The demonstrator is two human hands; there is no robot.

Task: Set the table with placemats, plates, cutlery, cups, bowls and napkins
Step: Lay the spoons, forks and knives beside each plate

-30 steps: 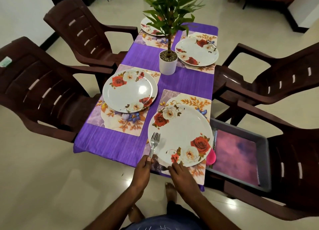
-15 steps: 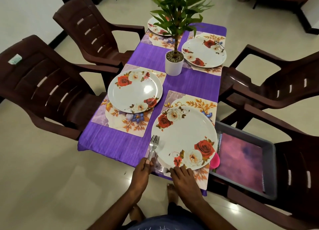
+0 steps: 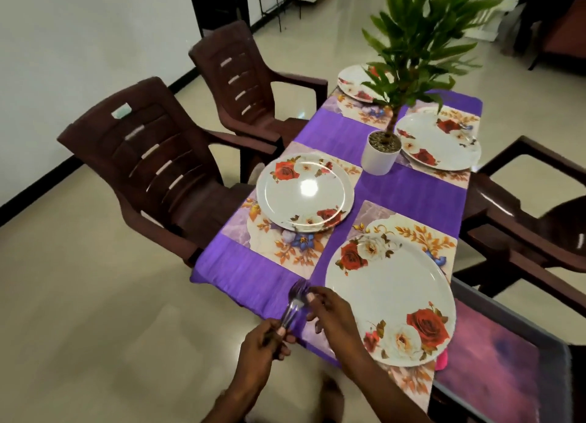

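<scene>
Pinched at the handle end in the left hand [image 3: 264, 338] was a bundle of forks [image 3: 293, 302], blurred enough that I could not count them; the fingers curled round the handles with the tines pointing away, over the purple tablecloth [image 3: 250, 280] at the near table edge. The right hand [image 3: 329, 315] reached across from the other side, its fingertips [image 3: 310, 297] at the neck of the bundle, seemingly picking one fork free; whether it truly gripped a fork could not be told through the blur. Holding the spares low in one hand while the other took a single piece looked like the sensible way to deal cutlery round four places.

Both forearms came up from the bottom of the view and met just left of the nearest plate [image 3: 390, 299], which sat on its floral placemat [image 3: 412, 381]. The forks hung beside that plate's left rim, probably where one was meant to lie.

To the right, a grey tray [image 3: 539, 334] with a pink-purple lining rested on a chair seat. Further along, a second plate [image 3: 304, 194] lay on its own placemat [image 3: 285, 248], then a white potted plant [image 3: 380, 153] stood mid-table, with two more plates [image 3: 440, 143] beyond. No cups, bowls or napkins showed, so the setting seemed well short of finished.
</scene>
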